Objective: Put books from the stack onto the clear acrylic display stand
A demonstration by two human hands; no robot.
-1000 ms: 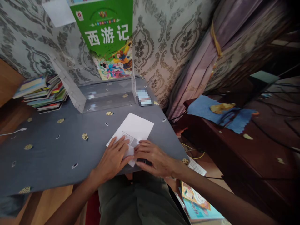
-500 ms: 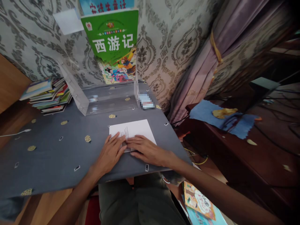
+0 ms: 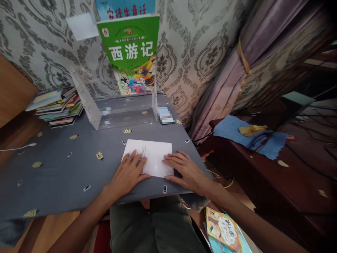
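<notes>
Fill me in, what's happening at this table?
A person has both bare hands on a white paper lying on a grey tablecloth. The left hand rests over its left side, near some small print; the right hand is at its right edge, fingers spread. Beyond the paper are a clear stand and a green book.

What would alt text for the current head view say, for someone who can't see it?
A person's left hand and right hand touch a white paper on a gray patterned tablecloth. Beyond it are a clear stand and a green book, with stacked books to the left.
</notes>
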